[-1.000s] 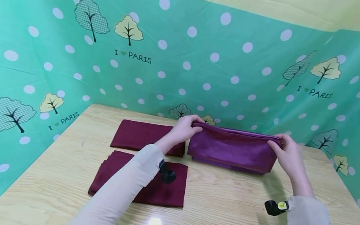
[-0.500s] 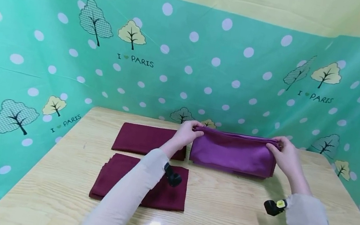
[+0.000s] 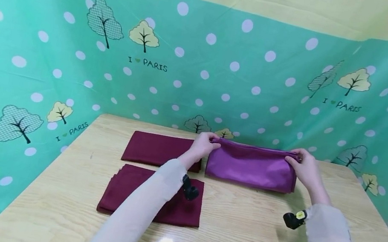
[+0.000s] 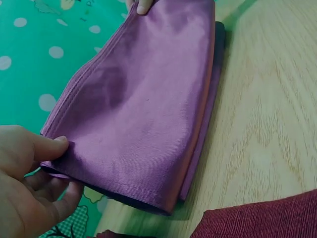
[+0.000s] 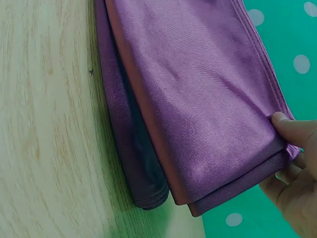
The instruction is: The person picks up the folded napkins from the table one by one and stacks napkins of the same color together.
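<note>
A folded purple cloth [image 3: 252, 166] is at the back right of the table, its top edge raised between two hands. The left hand [image 3: 202, 146] pinches its upper left corner; in the left wrist view the thumb of that hand [image 4: 29, 183] lies on the front of the purple cloth [image 4: 143, 104], with fingers behind. At the upper right corner the right hand [image 3: 304, 168] pinches the edge. Seen from the right wrist, that hand [image 5: 294, 168] has its thumb on the cloth [image 5: 198, 99], whose folded layers hang down to the wood surface.
Two folded maroon cloths lie to the left, one at the back [image 3: 155, 149] and one nearer the front [image 3: 123, 188], partly under the left forearm. Behind the wooden table [image 3: 235, 240] hangs a green dotted curtain [image 3: 205, 58] printed with trees.
The purple cloth's top edge has come slightly lower and nearer the viewer, and its lower layers line up more closely with the front. Both hands keep their grip.
</note>
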